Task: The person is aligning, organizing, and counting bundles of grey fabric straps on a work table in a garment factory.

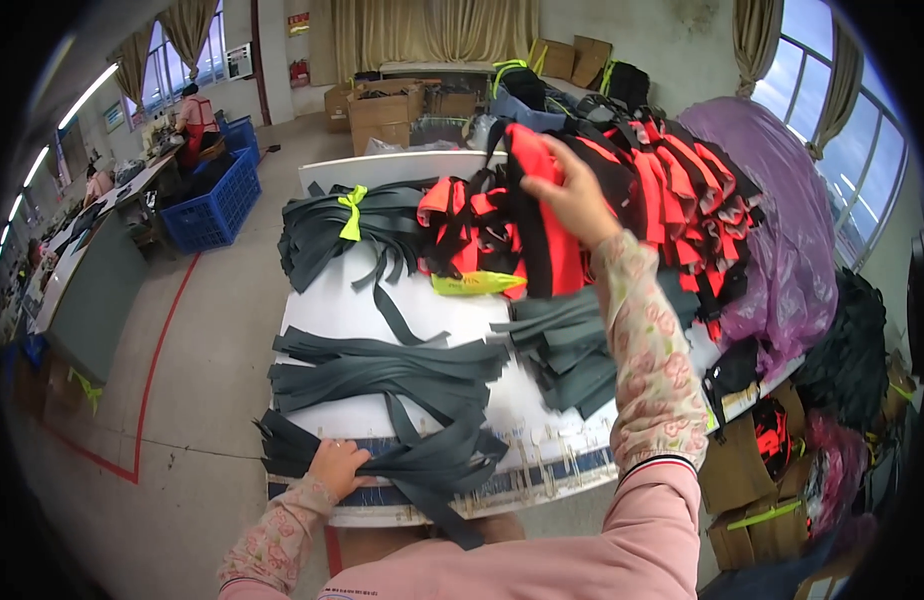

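My right hand (574, 195) reaches far across the white table (502, 420) and grips a red and black fabric piece (542, 230) lifted off a pile of the same pieces (672, 190). My left hand (334, 467) rests at the table's near edge, fingers closed on the end of a bundle of dark grey straps (402, 400). More grey straps lie in a stack at the far left (327, 230), tied with a yellow-green ribbon (354, 210), and another stack (562, 340) lies under my right forearm. A yellow-green strip (477, 284) lies by the red pieces.
A purple plastic sheet (782, 220) covers a heap at the right. Cardboard boxes (752, 470) stand below the table's right end and others (382, 105) at the back. A blue crate (217, 205) and a person at a workbench (194, 115) are at the far left.
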Available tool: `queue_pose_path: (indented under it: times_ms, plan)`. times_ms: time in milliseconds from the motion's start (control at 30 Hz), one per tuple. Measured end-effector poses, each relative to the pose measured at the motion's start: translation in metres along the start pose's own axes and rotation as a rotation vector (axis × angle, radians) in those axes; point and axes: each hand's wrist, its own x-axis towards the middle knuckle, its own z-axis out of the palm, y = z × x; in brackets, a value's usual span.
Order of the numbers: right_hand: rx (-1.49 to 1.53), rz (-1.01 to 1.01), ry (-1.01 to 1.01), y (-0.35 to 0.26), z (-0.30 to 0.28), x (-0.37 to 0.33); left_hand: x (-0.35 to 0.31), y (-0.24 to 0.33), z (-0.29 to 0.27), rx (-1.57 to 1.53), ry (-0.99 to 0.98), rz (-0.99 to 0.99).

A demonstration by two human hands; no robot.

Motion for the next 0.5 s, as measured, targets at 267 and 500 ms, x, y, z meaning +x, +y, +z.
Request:
queue_pose_path:
  times_ms: [267,500]
  plan:
    - [-0.775,-0.143,0.386,0.037,-0.037,0.127,-0.002,0.007,-0.012,-0.037,-0.105,-0.056]
    - [-1.344,0.637,-0.458,0.183,0.001,0.005,-0.003,0.007,-0.013,-0.049,-0.071,-0.018]
